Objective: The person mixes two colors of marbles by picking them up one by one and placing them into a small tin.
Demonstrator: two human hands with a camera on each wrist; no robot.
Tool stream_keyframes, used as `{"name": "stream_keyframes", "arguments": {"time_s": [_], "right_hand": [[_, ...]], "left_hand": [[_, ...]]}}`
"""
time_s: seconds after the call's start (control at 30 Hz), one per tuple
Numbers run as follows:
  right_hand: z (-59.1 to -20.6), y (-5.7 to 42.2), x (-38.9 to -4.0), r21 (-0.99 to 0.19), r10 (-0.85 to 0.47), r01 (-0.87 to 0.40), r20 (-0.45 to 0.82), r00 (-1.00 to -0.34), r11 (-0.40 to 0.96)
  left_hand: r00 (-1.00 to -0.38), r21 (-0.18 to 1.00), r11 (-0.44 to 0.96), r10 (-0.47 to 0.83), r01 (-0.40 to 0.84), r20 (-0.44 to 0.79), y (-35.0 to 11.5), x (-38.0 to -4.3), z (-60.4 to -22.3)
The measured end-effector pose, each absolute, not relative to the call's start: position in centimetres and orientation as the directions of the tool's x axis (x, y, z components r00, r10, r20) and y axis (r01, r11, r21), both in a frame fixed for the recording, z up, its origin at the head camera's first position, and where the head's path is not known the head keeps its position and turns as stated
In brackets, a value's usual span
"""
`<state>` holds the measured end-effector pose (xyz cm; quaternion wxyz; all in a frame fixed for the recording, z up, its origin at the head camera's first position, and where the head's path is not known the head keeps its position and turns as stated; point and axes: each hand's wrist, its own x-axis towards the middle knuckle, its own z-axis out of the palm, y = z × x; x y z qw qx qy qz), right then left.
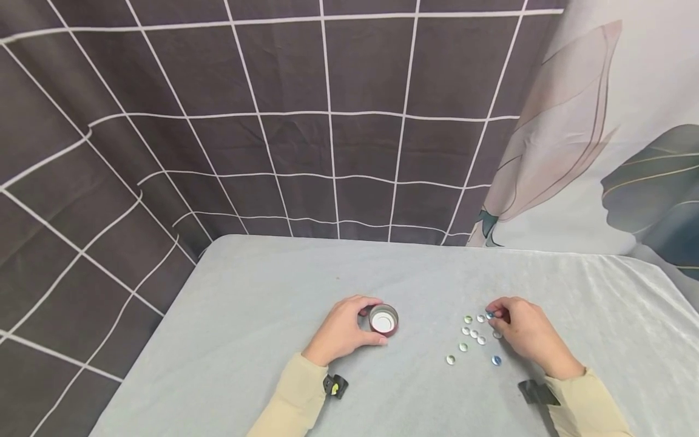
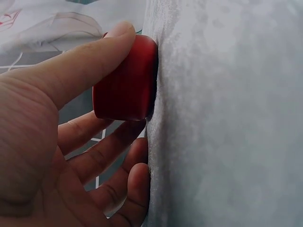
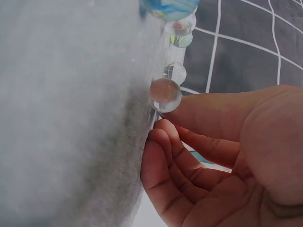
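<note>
My left hand [image 1: 344, 328] holds a small red tin [image 2: 125, 78] around its side, thumb on one side and fingers on the other. The tin's open top faces up in the head view, showing a metallic wall and a white bottom. Over at the right, my right hand [image 1: 526, 331] pinches a blue marble [image 1: 489, 315] between thumb and fingertips; in the right wrist view that marble is hidden. A clear marble [image 3: 165, 95] lies close by the thumb. Left of the hand are a green-tinted marble [image 1: 468, 319] and several clear ones.
A second blue marble [image 1: 496, 360] lies nearer the front, and a pale marble [image 1: 450, 359] sits at the group's left edge. Pale cloth [image 1: 246, 303] covers the table. Behind it hangs a dark gridded curtain [image 1: 284, 145], with a leaf-patterned one [image 1: 579, 200] at right.
</note>
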<state>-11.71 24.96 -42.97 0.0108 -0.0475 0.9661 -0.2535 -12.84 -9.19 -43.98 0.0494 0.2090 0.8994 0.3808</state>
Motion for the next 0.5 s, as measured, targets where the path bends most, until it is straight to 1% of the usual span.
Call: {"name": "stream_keyframes", "arguments": {"time_s": [0.2,0.5], "right_hand": [[-43.06,24.94,-11.6,-0.491,-0.103,-0.096,0.014,-0.995,0.866],[-43.04,25.12,-11.62,-0.499,-0.106,-0.1,0.017,-0.994,0.861]], "left_hand": [[-0.907,0.705,0.618,0.412,0.347,0.085,-9.19,-12.8,-44.07],[-0.911,0.706,0.626,0.406,0.329,0.064,-9.12,-13.02,-44.06]]}}
